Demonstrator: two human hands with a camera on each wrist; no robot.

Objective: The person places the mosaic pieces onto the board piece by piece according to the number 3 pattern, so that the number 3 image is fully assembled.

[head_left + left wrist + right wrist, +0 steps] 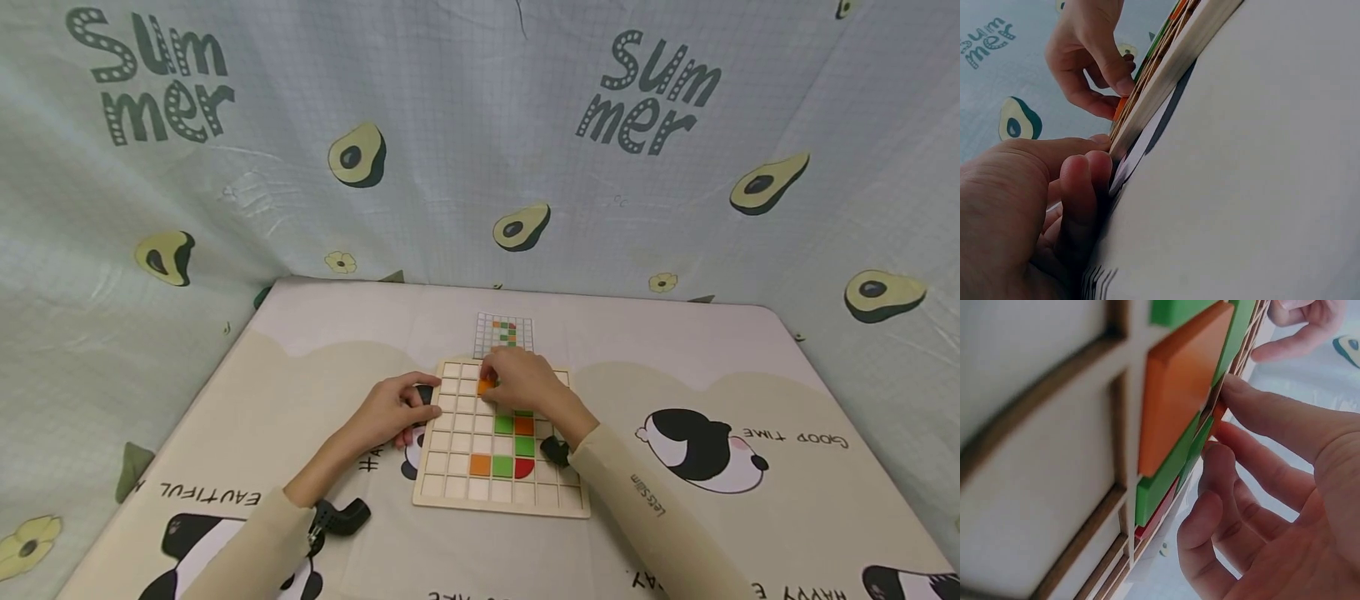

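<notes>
A wooden grid board (457, 492) lies on the table with square orange, green and red tiles in its cells. Near its far side, my right hand (521, 379) pinches an orange tile (486, 387) by thumb and fingertips, low over a cell. The right wrist view shows this tile's edge (1217, 419) between thumb and index finger, beyond a row of tiles. My left hand (390, 408) rests at the board's left edge, fingertips touching it. In the left wrist view, an extended digit of the left hand (1029, 181) meets the board's corner.
Just beyond the board lies a printed grid card (486, 333) showing a coloured pattern, partly covered by my right hand. The tablecloth (622, 533) carries panda drawings and lettering. A patterned curtain (450, 125) hangs behind the table.
</notes>
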